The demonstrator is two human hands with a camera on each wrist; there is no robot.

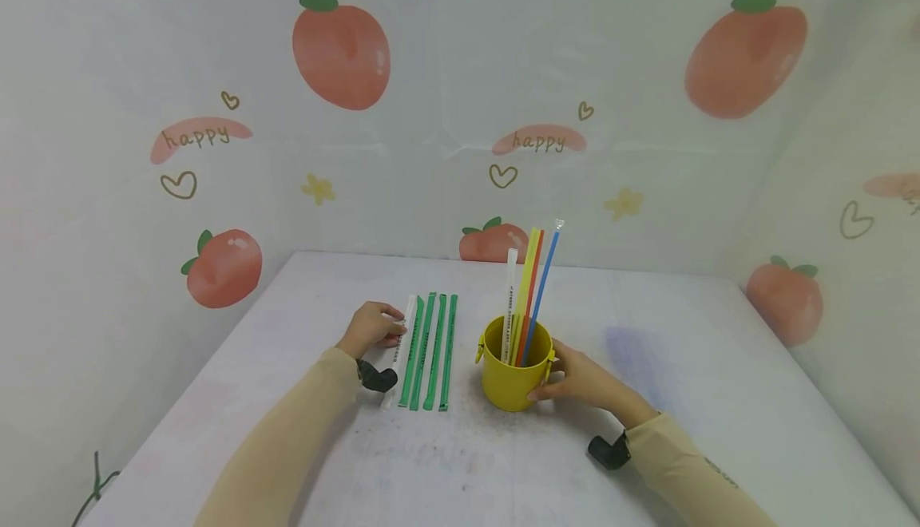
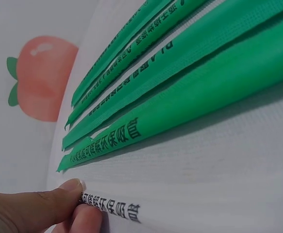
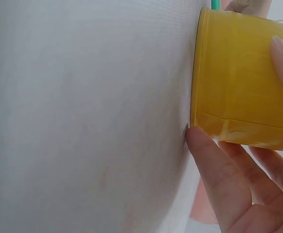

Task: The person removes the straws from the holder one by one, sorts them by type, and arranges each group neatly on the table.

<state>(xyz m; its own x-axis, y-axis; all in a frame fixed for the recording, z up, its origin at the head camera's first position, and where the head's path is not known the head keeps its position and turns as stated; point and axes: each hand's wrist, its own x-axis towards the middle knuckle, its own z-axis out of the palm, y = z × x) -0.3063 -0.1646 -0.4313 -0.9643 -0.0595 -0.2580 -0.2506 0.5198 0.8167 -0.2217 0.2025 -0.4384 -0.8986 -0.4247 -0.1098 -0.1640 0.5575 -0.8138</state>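
My left hand [image 1: 372, 327] pinches the upper part of a white paper-wrapped straw [image 1: 398, 355] between thumb and fingers. In the left wrist view that straw [image 2: 117, 208] has dark printed characters and lies low by the table surface. Just right of it lie several green paper-wrapped straws [image 1: 423, 351], side by side. My right hand [image 1: 578, 379] holds a small yellow bucket [image 1: 506, 387] from its right side, thumb at the front and fingers behind. The bucket stands upright with a white-wrapped straw [image 1: 509, 295], a yellow straw [image 1: 527, 283], a red straw [image 1: 533, 295] and a blue straw [image 1: 544, 287] leaning in it.
A white cloth covers the table [image 1: 460, 471], and a printed fabric backdrop [image 1: 446, 56] hangs behind and at both sides. Black wrist cameras sit on my left wrist [image 1: 377, 376] and right wrist [image 1: 609, 452]. A dark green cord [image 1: 93, 489] shows at the lower left.
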